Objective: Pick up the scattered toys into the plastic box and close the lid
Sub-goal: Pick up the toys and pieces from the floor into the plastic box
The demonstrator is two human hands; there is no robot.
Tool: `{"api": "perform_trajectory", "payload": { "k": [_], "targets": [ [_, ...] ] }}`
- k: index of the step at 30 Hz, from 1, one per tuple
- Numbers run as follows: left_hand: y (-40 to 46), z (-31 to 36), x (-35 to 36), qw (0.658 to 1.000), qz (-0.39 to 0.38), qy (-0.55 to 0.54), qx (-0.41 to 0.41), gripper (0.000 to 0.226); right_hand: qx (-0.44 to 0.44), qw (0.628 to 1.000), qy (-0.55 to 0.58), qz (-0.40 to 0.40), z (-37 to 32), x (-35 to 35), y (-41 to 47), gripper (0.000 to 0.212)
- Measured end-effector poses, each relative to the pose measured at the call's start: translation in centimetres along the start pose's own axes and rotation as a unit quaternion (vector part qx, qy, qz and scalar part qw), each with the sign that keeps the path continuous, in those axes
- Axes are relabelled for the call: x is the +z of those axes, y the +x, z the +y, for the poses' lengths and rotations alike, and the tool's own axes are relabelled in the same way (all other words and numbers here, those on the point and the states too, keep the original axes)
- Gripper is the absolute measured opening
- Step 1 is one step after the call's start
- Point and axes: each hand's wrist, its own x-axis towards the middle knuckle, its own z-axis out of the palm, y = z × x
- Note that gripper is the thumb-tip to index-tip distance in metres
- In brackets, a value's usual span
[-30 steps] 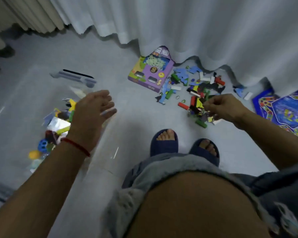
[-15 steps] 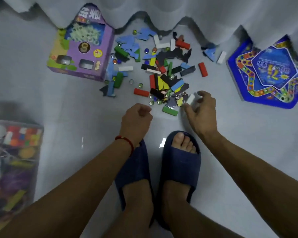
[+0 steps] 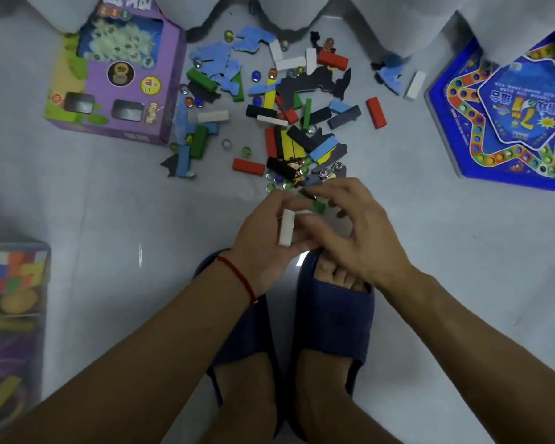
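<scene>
Scattered toys (image 3: pixel 282 123) lie on the grey floor by the curtain: coloured wooden blocks, blue and black foam pieces, glass marbles and a small figure. My left hand (image 3: pixel 263 238) is shut on a white block (image 3: pixel 286 231), held upright just above my slippers. My right hand (image 3: pixel 353 229) is right beside it, fingers apart and reaching over a green block (image 3: pixel 318 207) on the floor. The clear plastic box (image 3: pixel 42 251) stands at the left edge, with toys inside. No lid is in view.
A purple toy carton (image 3: pixel 116 91) lies at the upper left of the pile. A blue star-shaped game board (image 3: pixel 507 123) lies at the right. White curtains (image 3: pixel 366 11) hang along the top. My feet in blue slippers (image 3: pixel 330 315) stand below the hands.
The view dropped from the box to the pile. My left hand came over from the box to the right hand, and the white block went from the right hand into the left.
</scene>
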Motion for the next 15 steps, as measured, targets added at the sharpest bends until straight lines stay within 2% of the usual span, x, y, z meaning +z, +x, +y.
{"api": "perform_trajectory", "payload": {
  "k": [2,3,6,12,15],
  "targets": [
    [0.2,0.0,-0.3,0.999,0.029,0.023,-0.007,0.028,-0.015,0.995,-0.090,0.044,2.2,-0.3,1.0,0.034],
    [0.1,0.0,-0.4,0.999,0.037,0.023,-0.008,0.027,-0.027,0.990,-0.137,0.038,3.3,-0.6,1.7,0.036],
    [0.1,0.0,-1.2,0.999,0.041,0.013,-0.003,0.022,-0.062,0.969,-0.234,-0.047,5.8,-0.6,3.4,0.046],
    [0.3,-0.6,-2.3,0.998,0.053,0.012,0.017,0.021,-0.094,0.958,-0.270,-0.028,7.2,-0.6,3.2,0.036],
    [0.5,-0.8,-2.4,0.997,0.063,0.023,0.033,0.021,-0.079,0.932,-0.351,-0.047,7.2,-0.3,3.0,0.038]
  ]
}}
